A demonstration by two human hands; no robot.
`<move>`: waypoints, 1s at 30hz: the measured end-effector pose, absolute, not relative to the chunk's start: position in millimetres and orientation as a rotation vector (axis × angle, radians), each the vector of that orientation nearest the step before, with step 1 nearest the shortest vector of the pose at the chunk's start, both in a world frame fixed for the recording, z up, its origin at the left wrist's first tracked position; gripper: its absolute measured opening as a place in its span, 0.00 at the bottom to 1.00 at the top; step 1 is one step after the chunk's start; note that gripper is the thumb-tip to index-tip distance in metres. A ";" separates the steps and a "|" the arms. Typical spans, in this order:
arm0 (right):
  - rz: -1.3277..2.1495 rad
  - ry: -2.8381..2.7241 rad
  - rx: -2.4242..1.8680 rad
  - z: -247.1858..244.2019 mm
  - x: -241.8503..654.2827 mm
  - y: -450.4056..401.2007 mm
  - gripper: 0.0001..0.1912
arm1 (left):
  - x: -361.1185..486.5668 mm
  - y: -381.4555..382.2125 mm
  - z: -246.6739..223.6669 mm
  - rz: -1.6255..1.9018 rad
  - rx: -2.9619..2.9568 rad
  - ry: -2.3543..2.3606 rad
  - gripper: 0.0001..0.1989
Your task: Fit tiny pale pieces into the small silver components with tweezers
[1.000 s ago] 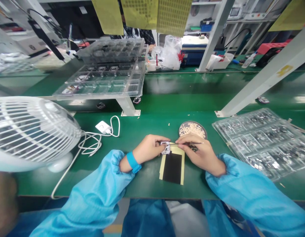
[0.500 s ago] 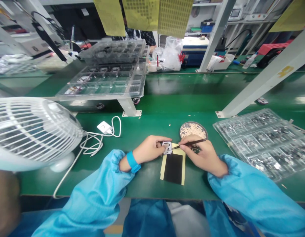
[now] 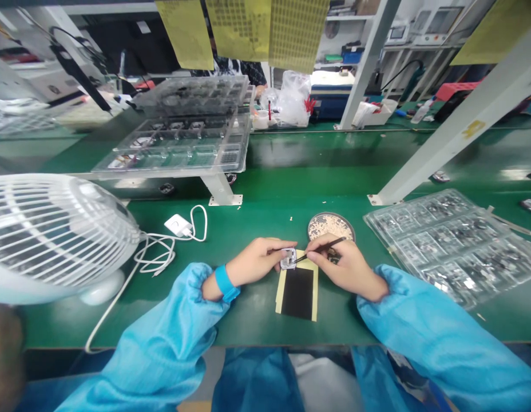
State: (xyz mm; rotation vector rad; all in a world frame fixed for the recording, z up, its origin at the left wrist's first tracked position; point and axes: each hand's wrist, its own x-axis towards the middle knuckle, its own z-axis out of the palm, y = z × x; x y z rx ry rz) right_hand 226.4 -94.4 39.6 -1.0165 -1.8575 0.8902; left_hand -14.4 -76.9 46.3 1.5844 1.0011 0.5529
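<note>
My left hand [image 3: 256, 262] pinches a small white square part [image 3: 288, 258] between thumb and fingers, above the top of a yellow-edged sheet. My right hand [image 3: 345, 266] grips dark tweezers [image 3: 325, 246], whose tips reach the right side of the part. Below lies the sheet with a black rectangle [image 3: 297, 293] on it. Just behind my right hand, a round dish [image 3: 332, 224] holds many small pale and dark pieces; the hand hides its front portion.
A white fan [image 3: 59, 234] and a white cable with an adapter [image 3: 178, 225] are at left. At right lies a clear compartment tray [image 3: 454, 246] of parts. More clear trays [image 3: 183, 129] rest on a raised shelf. A slanted white post [image 3: 454, 120] stands behind the right tray.
The view has shifted slightly. The tweezer tips now sit closer against the white part. Small parts on the green surface behind the post appear farther left, and more of them show at right.
</note>
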 end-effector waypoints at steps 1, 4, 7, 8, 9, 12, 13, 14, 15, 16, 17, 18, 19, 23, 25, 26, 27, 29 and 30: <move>0.895 -1.844 -1.017 39.6 226.6 -94.0 0.05 | -14.3 -76.6 46.8 0.555 1.592 0.995 0.20; 0.912 -1.819 -1.016 39.2 226.9 -92.7 0.05 | -13.8 -76.4 48.0 0.557 1.609 0.983 0.20; 0.943 -1.821 -1.009 38.0 226.4 -92.0 0.06 | -13.9 -77.1 48.1 0.559 1.622 0.985 0.20; 0.952 -1.825 -1.003 37.5 226.0 -92.0 0.06 | -14.0 -77.3 47.9 0.563 1.624 0.986 0.20; 0.958 -1.830 -0.996 37.1 225.7 -92.2 0.06 | -14.0 -77.4 47.8 0.568 1.624 0.987 0.20; 0.957 -1.832 -0.960 37.3 225.3 -93.4 0.05 | -13.7 -76.5 48.1 0.574 1.581 1.012 0.20; 0.947 -1.823 -0.935 38.0 225.4 -93.7 0.05 | -13.1 -76.0 48.4 0.576 1.534 1.030 0.20; 0.930 -1.807 -0.902 39.2 225.7 -93.9 0.04 | -12.2 -75.5 48.8 0.584 1.462 1.047 0.21; 0.906 -1.784 -0.864 40.8 226.0 -94.0 0.04 | -10.9 -75.1 49.3 0.597 1.368 1.058 0.22; 0.878 -1.755 -0.826 42.5 226.2 -93.8 0.04 | -9.2 -75.1 50.0 0.611 1.260 1.056 0.24; 0.847 -1.727 -0.794 44.3 226.4 -93.5 0.05 | -7.2 -75.6 50.8 0.627 1.153 1.043 0.26; 0.813 -1.697 -0.773 45.9 226.3 -93.1 0.05 | -4.9 -76.5 51.6 0.641 1.057 1.021 0.27; 0.778 -1.671 -0.767 47.1 226.0 -92.9 0.06 | -2.4 -78.0 52.5 0.644 0.980 0.999 0.29; 0.609 -1.591 -0.864 47.5 223.4 -97.6 0.07 | 5.6 -85.6 56.3 0.598 0.846 0.928 0.23; 0.560 -1.552 -0.940 48.0 224.2 -106.0 0.08 | 7.8 -88.8 59.0 0.564 0.862 0.896 0.18; 0.551 -1.523 -0.962 49.7 226.9 -111.5 0.08 | 8.5 -90.2 60.6 0.550 0.886 0.890 0.17; 0.555 -1.497 -0.977 52.6 232.3 -117.4 0.09 | 9.1 -91.6 62.3 0.538 0.915 0.893 0.17; 0.537 -1.438 -1.013 62.6 254.5 -127.2 0.11 | 9.6 -94.0 65.3 0.520 0.975 0.916 0.17; 0.504 -1.418 -1.055 69.2 272.5 -129.7 0.13 | 9.7 -95.0 66.2 0.513 1.002 0.929 0.18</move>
